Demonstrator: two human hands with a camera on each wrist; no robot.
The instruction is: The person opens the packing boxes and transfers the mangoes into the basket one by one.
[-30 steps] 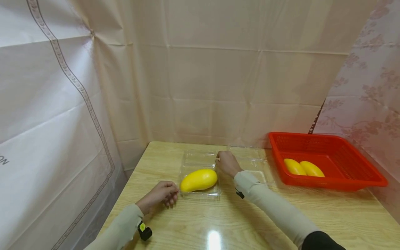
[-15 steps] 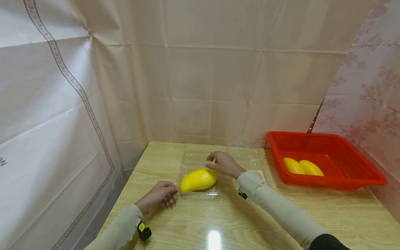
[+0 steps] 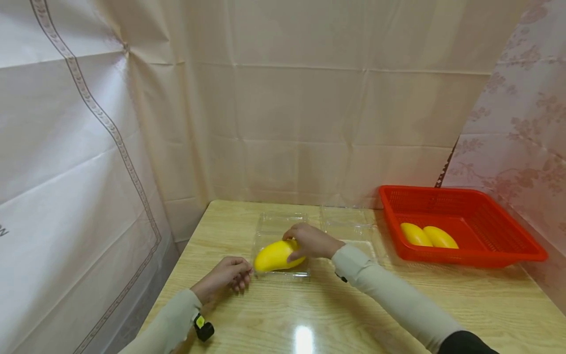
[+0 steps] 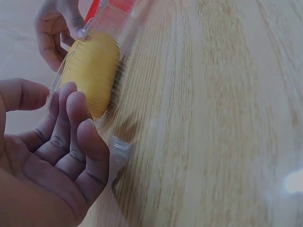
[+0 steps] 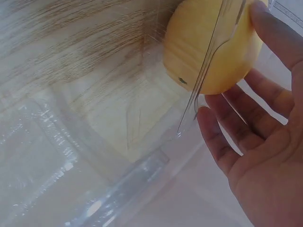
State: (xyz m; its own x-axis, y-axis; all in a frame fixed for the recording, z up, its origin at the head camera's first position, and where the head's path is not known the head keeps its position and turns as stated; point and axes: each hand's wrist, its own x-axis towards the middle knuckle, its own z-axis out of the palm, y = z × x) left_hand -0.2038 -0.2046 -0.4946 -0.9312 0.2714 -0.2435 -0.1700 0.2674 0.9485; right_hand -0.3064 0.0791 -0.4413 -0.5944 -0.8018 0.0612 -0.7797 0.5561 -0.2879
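Note:
A yellow mango (image 3: 271, 256) lies in an open clear plastic clamshell box (image 3: 289, 276), its lid folded back toward the wall. My right hand (image 3: 313, 240) reaches over the right end of this fruit, thumb on the near side and fingers on the far side. In the right wrist view the thumb and fingers curve round the mango (image 5: 213, 47) at the box wall. At the front left corner, my left hand (image 3: 227, 275) pinches the box rim between thumb and index finger. The left wrist view shows its other fingers curled below the box wall.
A second clear clamshell box (image 3: 349, 215) stands open to the right of the first. Farther right is a red plastic basket (image 3: 468, 259) with two yellow mangoes (image 3: 429, 236) in it. A cloth-like sheet (image 3: 287, 123) hangs behind the wooden table (image 3: 247, 314).
My right hand has let go of the box's right side, moved left and come down onto the mango. The left hand stays at the box corner.

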